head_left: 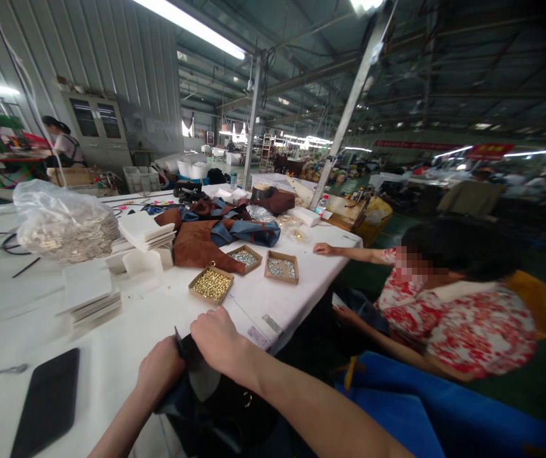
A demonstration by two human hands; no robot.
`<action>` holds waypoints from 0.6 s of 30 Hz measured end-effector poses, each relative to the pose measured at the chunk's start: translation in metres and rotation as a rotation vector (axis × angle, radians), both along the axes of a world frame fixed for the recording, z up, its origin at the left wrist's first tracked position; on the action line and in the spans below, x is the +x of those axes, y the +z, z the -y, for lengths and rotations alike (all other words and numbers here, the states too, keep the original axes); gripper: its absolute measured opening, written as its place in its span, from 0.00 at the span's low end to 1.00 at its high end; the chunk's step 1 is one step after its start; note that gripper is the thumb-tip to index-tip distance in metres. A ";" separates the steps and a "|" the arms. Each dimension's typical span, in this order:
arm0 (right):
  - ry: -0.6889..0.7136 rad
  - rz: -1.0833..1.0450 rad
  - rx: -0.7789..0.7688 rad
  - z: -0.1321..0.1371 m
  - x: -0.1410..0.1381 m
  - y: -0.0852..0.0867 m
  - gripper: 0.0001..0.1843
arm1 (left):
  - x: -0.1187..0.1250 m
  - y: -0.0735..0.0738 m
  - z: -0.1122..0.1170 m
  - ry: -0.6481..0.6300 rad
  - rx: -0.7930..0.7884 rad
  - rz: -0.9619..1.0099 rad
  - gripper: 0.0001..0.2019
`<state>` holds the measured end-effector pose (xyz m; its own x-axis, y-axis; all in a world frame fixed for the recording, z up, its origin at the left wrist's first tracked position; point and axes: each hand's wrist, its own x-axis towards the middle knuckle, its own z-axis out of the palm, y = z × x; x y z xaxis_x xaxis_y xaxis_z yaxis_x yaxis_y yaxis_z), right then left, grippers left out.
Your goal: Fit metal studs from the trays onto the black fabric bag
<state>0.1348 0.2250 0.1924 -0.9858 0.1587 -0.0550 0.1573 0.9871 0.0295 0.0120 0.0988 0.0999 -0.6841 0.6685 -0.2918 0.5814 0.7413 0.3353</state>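
The person's left hand [161,371] and right hand [218,343] meet at the near edge of the white table [125,343], both closed on a dark bag piece [206,394] that hangs off that edge toward the person. The left fingers curl around its upper edge; the right fingers are folded over its top, pinching it. On the table, left of the hands, lies a black phone [46,404]. Beyond the hands, further in on the table, stand three small cardboard trays: one of gold studs [210,284] and two of silver studs [244,258] [281,267]. Behind these lie brown leather pieces [199,245]. At the table's right edge a co-worker in a red floral shirt [449,324] rests a hand [324,249] on the table
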 end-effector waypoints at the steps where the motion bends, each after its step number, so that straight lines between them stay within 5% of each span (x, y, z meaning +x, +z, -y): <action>1: -0.010 -0.024 0.006 0.001 0.001 0.000 0.08 | 0.002 0.001 -0.001 -0.004 -0.005 -0.012 0.14; 9: 0.064 -0.109 -0.031 0.012 0.029 -0.003 0.11 | 0.017 -0.001 -0.002 -0.022 -0.043 -0.090 0.19; 15: 0.173 -0.002 -0.633 -0.080 0.024 0.018 0.23 | 0.012 -0.004 -0.004 0.041 -0.018 -0.036 0.15; 18: -0.145 -0.134 -0.459 -0.131 -0.010 0.018 0.15 | 0.012 -0.003 -0.006 0.065 0.000 -0.018 0.15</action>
